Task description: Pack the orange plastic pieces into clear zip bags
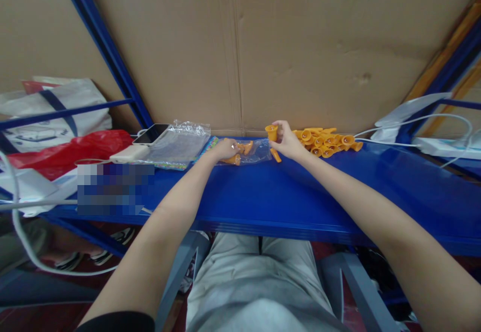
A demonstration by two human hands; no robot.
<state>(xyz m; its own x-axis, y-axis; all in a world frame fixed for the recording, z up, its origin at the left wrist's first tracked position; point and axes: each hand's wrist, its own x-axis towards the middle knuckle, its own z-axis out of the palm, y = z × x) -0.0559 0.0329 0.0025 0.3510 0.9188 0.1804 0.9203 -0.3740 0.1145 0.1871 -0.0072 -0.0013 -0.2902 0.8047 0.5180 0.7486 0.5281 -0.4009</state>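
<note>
Orange plastic cones (pixel 326 140) lie on a blue shelf (pixel 285 196) beside a red bag (pixel 71 152).

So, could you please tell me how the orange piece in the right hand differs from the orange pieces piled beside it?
The orange piece in the right hand is single and held upright, clear of the blue table; the pile of orange pieces is many, lying on their sides on that table. The held piece is gripped by fingers, while nothing touches the pile. Both look the same orange colour and flared shape.
</note>
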